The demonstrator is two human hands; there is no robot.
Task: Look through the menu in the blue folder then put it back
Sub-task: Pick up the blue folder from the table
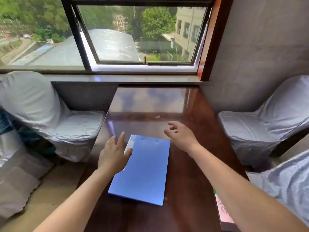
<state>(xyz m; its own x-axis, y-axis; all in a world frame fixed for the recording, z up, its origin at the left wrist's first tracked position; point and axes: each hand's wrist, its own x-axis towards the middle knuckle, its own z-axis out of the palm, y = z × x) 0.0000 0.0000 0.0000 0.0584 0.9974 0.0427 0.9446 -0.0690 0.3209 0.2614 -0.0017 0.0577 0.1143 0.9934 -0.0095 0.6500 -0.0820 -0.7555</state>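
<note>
A blue folder (pixel 143 169) lies closed and flat on the glossy dark wooden table (pixel 192 173), with a white label on its spine at the upper left. My left hand (pixel 113 153) hovers at the folder's left edge, fingers spread, its thumb over the white label. My right hand (pixel 180 133) floats above the table just beyond the folder's far right corner, fingers loosely apart and holding nothing. Whether either hand touches the folder is unclear.
Two chairs draped in grey-white covers flank the table, the left chair (pixel 50 114) and the right chair (pixel 267 124). A window (pixel 142 36) and grey sill sit past the table's far end. A pinkish printed card (pixel 223 210) lies at the table's near right edge.
</note>
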